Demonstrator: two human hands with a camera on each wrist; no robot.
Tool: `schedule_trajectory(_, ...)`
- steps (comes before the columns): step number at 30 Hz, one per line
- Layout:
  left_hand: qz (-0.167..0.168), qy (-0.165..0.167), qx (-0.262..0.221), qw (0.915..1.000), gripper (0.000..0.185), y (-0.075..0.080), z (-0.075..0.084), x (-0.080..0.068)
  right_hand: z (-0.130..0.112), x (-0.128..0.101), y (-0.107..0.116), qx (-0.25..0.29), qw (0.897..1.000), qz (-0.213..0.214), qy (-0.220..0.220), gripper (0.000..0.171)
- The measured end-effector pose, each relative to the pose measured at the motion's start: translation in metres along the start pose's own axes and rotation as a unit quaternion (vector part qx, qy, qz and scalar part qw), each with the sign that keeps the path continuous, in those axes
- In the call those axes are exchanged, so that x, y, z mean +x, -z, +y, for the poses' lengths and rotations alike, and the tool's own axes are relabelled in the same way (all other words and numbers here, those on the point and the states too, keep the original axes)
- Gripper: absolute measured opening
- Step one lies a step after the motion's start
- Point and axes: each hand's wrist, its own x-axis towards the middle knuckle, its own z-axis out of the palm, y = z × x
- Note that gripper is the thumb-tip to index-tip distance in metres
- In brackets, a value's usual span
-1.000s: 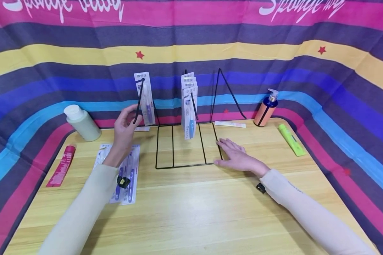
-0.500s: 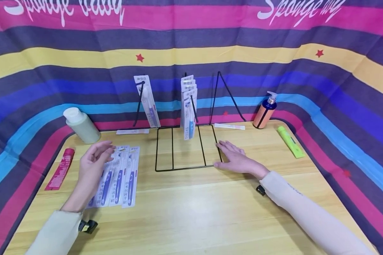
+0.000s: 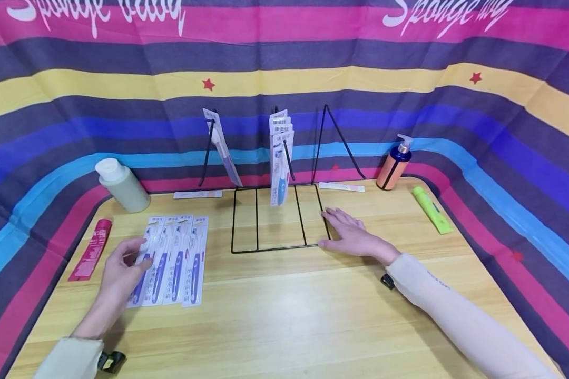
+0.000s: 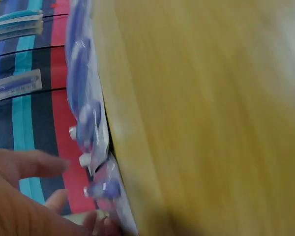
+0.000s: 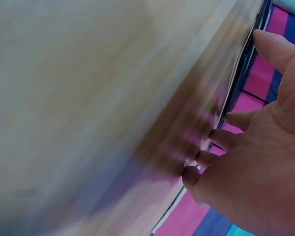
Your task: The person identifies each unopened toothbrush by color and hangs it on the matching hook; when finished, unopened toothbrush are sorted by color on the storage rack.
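Reaching over close-laid, white-backed purple toothbrush packs [image 3: 177, 266] with loosely parted left hand [image 3: 117, 273], resting straight-fingered right hand [image 3: 353, 238] at black wire rack [image 3: 257, 226], risking dragging several by pinching wide.

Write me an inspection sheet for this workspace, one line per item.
Surface: wooden table, glare near the front.
Job's things: four purple toothbrush packs lie side by side at left; the black wire rack carries at least one hanging pack on its left arm, several middle packs, and none on its right arm.
Clutter: pale bottle, pink tube, pump bottle, green tube, two slim white packets.
Grippers: left hand at the leftmost purple pack, contact unclear; right hand touches the rack's right edge.
Cables: nothing seen.
Surroundings: striped cloth behind and beside the table.
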Motion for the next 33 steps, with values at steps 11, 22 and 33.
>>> schedule_trajectory(11,-0.083,-0.013,0.082,0.9931,0.078,0.017,-0.002,0.006,0.000,0.001,0.000,-0.001,1.000,-0.002,-0.002,0.098)
schedule_trajectory(22,-0.059,0.029,0.019,0.9976,0.049,0.021,-0.006,0.006,0.000,0.000,0.001,0.002,1.000,-0.005,-0.002,0.098)
schedule_trajectory(33,0.049,-0.058,-0.008,0.9971,0.042,0.013,0.014,-0.009,0.001,0.001,0.000,-0.009,1.000,-0.003,-0.001,0.100)
